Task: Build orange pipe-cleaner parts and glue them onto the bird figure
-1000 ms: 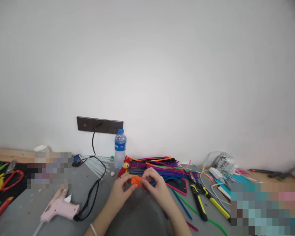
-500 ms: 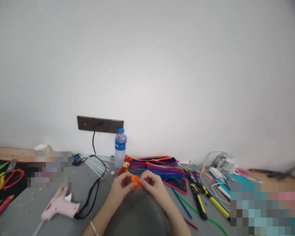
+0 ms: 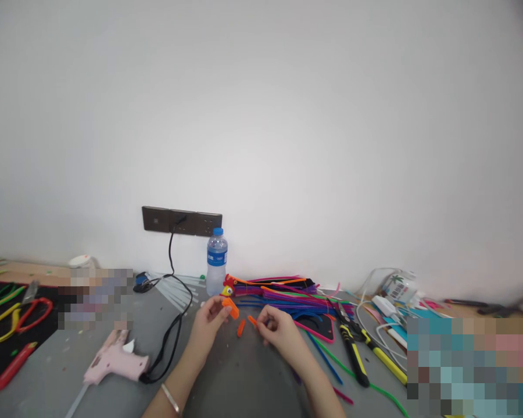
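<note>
Between thumb and fingers, my left hand (image 3: 210,318) pinches a folded orange pipe-cleaner piece (image 3: 230,309). My right hand (image 3: 277,326) pinches a thinner, short orange pipe-cleaner piece (image 3: 253,320), apart from the left one. A third short orange piece (image 3: 241,328) lies on the grey table between the hands. Just behind my left hand is a red and yellow bird figure (image 3: 228,285) with a round eye; its lower part is hidden by the hand.
A water bottle (image 3: 217,264) stands by the wall. Bundled coloured pipe cleaners (image 3: 287,296) lie behind my right hand, yellow-black pliers (image 3: 353,354) to its right. At left are a pink glue gun (image 3: 117,361), its black cord (image 3: 174,325) and red-handled scissors (image 3: 35,313).
My hands have moved apart. The orange pieces, formerly together between both hands, are now separate, one in each hand. The view has shifted slightly.
</note>
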The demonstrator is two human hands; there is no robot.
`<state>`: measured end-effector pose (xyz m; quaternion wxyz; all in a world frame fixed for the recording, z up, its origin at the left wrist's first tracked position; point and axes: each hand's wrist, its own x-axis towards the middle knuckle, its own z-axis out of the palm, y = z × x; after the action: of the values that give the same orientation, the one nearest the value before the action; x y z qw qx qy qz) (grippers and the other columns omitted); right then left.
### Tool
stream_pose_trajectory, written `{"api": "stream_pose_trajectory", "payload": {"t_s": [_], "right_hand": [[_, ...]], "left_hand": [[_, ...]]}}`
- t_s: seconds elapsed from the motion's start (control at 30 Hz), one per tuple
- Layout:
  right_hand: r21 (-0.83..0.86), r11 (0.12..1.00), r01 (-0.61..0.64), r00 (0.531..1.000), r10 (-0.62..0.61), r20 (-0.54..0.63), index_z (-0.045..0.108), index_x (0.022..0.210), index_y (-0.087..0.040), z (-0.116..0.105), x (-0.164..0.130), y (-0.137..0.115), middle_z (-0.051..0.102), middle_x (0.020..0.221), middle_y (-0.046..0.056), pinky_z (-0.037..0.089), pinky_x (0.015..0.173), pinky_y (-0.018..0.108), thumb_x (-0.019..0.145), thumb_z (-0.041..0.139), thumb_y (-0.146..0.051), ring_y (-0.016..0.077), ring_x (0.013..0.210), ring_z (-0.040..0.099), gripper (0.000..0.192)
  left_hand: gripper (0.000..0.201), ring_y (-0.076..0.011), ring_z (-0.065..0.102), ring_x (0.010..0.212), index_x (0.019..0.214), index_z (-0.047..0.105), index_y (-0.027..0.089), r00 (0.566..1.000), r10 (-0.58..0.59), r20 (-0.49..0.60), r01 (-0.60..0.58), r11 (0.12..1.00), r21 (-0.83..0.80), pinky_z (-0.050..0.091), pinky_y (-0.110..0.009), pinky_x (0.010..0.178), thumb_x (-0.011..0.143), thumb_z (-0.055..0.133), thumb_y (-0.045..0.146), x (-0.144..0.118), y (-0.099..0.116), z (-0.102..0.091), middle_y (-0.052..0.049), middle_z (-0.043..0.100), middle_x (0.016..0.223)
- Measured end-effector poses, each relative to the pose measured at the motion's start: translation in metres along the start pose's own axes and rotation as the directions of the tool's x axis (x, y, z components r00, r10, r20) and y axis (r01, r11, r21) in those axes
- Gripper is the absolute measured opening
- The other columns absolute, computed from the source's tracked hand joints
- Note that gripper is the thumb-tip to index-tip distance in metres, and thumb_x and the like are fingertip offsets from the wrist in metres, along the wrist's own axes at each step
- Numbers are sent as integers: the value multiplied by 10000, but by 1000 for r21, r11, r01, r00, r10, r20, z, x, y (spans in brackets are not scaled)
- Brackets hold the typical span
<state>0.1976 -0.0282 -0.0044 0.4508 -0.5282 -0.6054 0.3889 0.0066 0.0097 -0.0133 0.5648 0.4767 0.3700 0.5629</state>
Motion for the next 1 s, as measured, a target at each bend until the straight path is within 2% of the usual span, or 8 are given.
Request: {"api": "stream_pose_trajectory", "payload": {"t_s": [0.13, 0.27, 0.4, 0.5, 0.7, 0.87, 1.0], "right_hand": [[143, 987, -74, 992, 58, 116, 607, 806, -189, 2, -1, 3, 587, 609, -43, 392, 459, 215, 704, 673, -310, 110, 478, 521, 171], [281, 953, -115, 984, 71, 162, 677, 976, -161, 4, 0, -5, 683, 695, 12, 385, 534, 225, 712, 711, -341, 120, 561, 564, 321], [435, 883, -174, 981, 117, 155, 701, 1003, -166, 2, -1, -12, 714, 779, 43, 359, 526, 223, 662, 775, -349, 128, 584, 584, 394], [499, 840, -214, 976, 165, 141, 718, 952, -169, 1, -1, -13, 719, 773, 49, 360, 523, 220, 628, 799, -350, 121, 560, 571, 380], [521, 827, -212, 977, 195, 88, 722, 792, -155, 16, 7, 0, 691, 671, 33, 329, 509, 204, 584, 815, -385, 109, 542, 529, 324], [455, 875, -164, 984, 180, 10, 689, 722, -165, 30, 13, 9, 597, 529, -17, 275, 460, 205, 546, 811, -513, 103, 470, 463, 409], [402, 910, -97, 992, 121, -33, 646, 641, -175, 35, 13, 2, 573, 513, -25, 322, 475, 234, 533, 793, -594, 116, 465, 470, 457]], "left_hand": [[457, -163, 632, 632, 842, 691, 146, 995, -86, -56, 78, 988, -132, 476, -241, 579, 570, 819, 491, 1, -1, -1, -38, 716, 726], [453, -142, 607, 596, 838, 728, 140, 994, -111, -16, 109, 991, -79, 447, -215, 538, 571, 817, 496, 2, -3, -4, -34, 711, 684], [497, -135, 576, 552, 849, 754, 129, 993, -116, 5, 116, 992, -50, 423, -218, 507, 559, 810, 528, 3, -7, -2, -38, 704, 656], [492, -148, 587, 562, 868, 757, 133, 993, -114, 22, 114, 993, -25, 419, -222, 510, 576, 802, 527, 2, -7, 2, -40, 710, 654], [457, -162, 596, 591, 862, 758, 131, 994, -49, 101, 42, 996, 73, 409, -224, 511, 623, 775, 520, 3, -7, 2, -59, 738, 710], [430, -157, 593, 591, 837, 723, 146, 991, -39, 132, 29, 996, 80, 422, -219, 519, 648, 756, 531, 3, -9, 0, -31, 706, 682], [385, -161, 599, 638, 827, 717, 155, 988, -14, 157, 1, 997, 81, 442, -219, 540, 663, 761, 501, 1, -8, 2, -38, 704, 736]]}}
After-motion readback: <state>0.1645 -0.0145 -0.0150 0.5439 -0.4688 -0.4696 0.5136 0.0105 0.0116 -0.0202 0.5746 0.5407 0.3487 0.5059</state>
